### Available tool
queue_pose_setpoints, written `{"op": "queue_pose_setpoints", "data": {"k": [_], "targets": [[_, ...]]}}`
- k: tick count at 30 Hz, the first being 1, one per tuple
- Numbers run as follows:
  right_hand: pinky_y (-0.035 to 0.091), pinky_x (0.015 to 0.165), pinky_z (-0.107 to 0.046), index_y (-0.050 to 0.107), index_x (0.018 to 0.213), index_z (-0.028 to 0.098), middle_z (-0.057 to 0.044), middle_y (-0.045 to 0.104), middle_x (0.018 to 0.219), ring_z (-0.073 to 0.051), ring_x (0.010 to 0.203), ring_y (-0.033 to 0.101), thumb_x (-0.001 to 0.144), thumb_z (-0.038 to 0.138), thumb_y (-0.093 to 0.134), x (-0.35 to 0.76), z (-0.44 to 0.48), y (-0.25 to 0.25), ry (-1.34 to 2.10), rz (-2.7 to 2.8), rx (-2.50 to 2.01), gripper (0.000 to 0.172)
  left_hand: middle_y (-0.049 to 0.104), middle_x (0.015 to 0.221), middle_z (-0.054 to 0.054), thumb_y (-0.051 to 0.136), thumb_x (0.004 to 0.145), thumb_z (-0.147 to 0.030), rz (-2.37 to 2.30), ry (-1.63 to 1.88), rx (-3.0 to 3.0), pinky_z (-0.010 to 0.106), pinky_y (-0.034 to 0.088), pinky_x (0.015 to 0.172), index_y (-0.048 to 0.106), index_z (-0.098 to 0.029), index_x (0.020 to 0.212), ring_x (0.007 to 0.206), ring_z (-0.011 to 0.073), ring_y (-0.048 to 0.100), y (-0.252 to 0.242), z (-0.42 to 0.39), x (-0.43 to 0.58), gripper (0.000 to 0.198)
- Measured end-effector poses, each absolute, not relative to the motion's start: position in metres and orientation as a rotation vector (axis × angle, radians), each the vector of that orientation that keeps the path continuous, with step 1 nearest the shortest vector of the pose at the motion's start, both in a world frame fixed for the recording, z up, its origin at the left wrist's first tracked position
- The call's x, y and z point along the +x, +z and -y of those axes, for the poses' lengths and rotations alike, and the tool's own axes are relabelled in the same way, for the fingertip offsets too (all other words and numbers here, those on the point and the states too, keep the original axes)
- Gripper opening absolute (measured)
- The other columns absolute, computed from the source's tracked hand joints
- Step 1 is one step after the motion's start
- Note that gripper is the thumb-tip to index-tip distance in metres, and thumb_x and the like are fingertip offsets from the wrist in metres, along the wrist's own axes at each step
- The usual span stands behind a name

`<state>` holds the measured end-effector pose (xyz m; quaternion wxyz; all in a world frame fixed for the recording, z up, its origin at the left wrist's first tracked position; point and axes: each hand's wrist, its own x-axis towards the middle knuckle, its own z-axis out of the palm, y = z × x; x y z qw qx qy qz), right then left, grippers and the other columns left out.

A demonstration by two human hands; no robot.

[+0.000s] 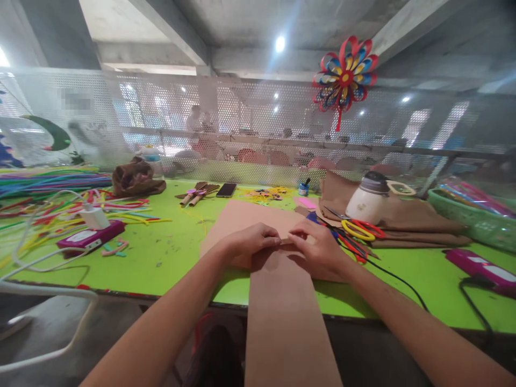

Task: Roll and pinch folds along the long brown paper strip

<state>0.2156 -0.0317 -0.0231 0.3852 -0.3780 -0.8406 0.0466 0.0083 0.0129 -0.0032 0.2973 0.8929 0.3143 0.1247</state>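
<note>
A long strip of brown paper (286,322) hangs over the table's front edge toward me. Its far end is between my two hands, where the edge looks rolled or folded over. My left hand (258,239) is closed on that edge from the left, fingers curled and fingertips pinching. From the right, my right hand (316,244) pinches the same edge with thumb and fingers. Both hands nearly meet. Beneath them lies a wider tan paper sheet (237,217), flat on the green table (161,263).
Right of my hands lie scissors with yellow and red handles (363,230), folded brown material (419,220) and a white bottle (367,201). Purple power strips (92,236) sit at both sides. A phone (226,190) and colourful pipe cleaners (52,183) are further back.
</note>
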Motion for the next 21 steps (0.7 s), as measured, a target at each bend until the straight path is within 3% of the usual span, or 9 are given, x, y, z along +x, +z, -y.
{"op": "queue_pose_setpoints", "data": {"k": [4, 9, 14, 21], "targets": [[0.034, 0.054, -0.025, 0.061, 0.070, 0.015, -0.001, 0.055, 0.062, -0.012, 0.058, 0.046, 0.088, 0.041, 0.043, 0.220, 0.025, -0.022, 0.584, 2.094, -1.131, 0.037, 0.057, 0.071, 0.001, 0.043, 0.086, -0.038, -0.806, 0.382, 2.399, 0.022, 0.036, 0.061, 0.060, -0.012, 0.080, 0.064, 0.0118, 0.047, -0.002, -0.010, 0.011, 0.031], [0.029, 0.048, -0.023, 0.061, 0.068, 0.013, 0.003, 0.047, 0.053, -0.010, 0.051, 0.040, 0.079, 0.049, 0.054, 0.224, 0.020, -0.027, 0.952, 1.979, -1.146, 0.037, 0.062, 0.079, 0.004, 0.043, 0.087, -0.037, -0.789, 0.409, 2.442, 0.023, 0.038, 0.065, 0.062, -0.012, 0.087, 0.069, 0.0129, 0.051, -0.002, -0.008, 0.015, 0.032], [0.024, 0.047, -0.023, 0.060, 0.065, 0.013, 0.003, 0.045, 0.054, -0.008, 0.049, 0.034, 0.072, 0.048, 0.061, 0.223, 0.019, -0.027, 0.973, 1.888, -1.177, 0.036, 0.064, 0.083, 0.004, 0.045, 0.087, -0.040, -0.798, 0.396, 2.464, 0.022, 0.037, 0.064, 0.064, -0.013, 0.092, 0.070, 0.0129, 0.052, -0.003, -0.007, 0.013, 0.033], [0.024, 0.045, -0.022, 0.056, 0.064, 0.014, 0.004, 0.042, 0.051, -0.007, 0.047, 0.034, 0.076, 0.050, 0.057, 0.228, 0.020, -0.024, 1.033, 1.965, -1.111, 0.038, 0.064, 0.081, 0.004, 0.041, 0.089, -0.040, -0.798, 0.452, 2.448, 0.021, 0.037, 0.063, 0.063, -0.012, 0.087, 0.071, 0.0131, 0.052, 0.001, 0.003, 0.013, 0.035]]}}
